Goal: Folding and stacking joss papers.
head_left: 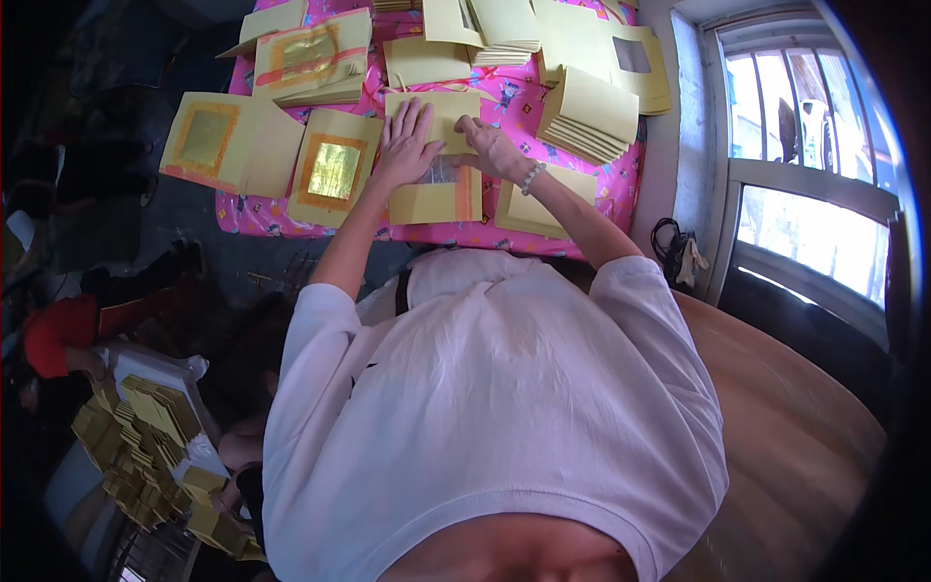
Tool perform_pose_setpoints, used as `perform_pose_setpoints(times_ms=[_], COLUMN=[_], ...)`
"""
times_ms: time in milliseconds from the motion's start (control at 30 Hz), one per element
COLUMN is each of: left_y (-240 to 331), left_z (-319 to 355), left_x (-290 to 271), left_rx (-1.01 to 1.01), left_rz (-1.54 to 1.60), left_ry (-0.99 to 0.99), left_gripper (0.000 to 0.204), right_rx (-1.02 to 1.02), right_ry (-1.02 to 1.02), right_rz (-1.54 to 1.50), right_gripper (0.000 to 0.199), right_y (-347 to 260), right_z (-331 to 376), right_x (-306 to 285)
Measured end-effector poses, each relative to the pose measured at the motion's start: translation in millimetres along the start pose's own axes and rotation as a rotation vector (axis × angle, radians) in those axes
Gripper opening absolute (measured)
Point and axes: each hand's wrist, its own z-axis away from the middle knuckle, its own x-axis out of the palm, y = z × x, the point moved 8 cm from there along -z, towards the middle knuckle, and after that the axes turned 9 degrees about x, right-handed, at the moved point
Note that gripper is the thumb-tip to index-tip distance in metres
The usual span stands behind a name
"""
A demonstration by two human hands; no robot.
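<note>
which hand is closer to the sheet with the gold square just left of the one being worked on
Left. The left hand lies flat on the yellow sheet right beside the gold-square sheet, almost at its edge. The right hand presses farther away, on the other side of the left hand.

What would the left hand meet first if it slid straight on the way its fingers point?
The left hand lies flat on a yellow paper sheet, fingers pointing away from the person. Straight on, it would probably first reach the next yellow sheet on the pink cloth; depth is unclear.

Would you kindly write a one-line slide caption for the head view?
Left hand and right hand press a yellow paper sheet among paper stacks on a pink table.
</note>
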Motion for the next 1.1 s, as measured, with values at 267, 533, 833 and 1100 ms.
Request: perform_pose_setpoints(times_ms=[267, 533, 833, 1100], left_y=[-17.9, -50.2, -13.9, 104.4], left_z=[12.8, 50.9, 32.3, 5.6], left_x=[-53.2, -29.0, -26.8, 23.5], left_rx=[-0.113, -0.711, -0.698, -0.350], left_rz=[0.084, 0.551, 1.259, 1.307], left_ry=[0.353, 0.281, 0.514, 0.309], left_gripper=[0.050, 0.048, 0.041, 0.033], right_rx=[-0.094, -0.113, 0.196, 0.621], right_ry=[-0.015, 0.158, 0.391, 0.512], right_rz=[0.490, 0.653, -0.092, -0.717], right_gripper=[0.037, 0.027, 0.055, 0.055], right_y=[-23.3, -32.2, -19.2, 71.2], right_z=[2.2, 15.2, 56.0, 177.3], right_x=[7.1, 4.5, -57.0, -81.4])
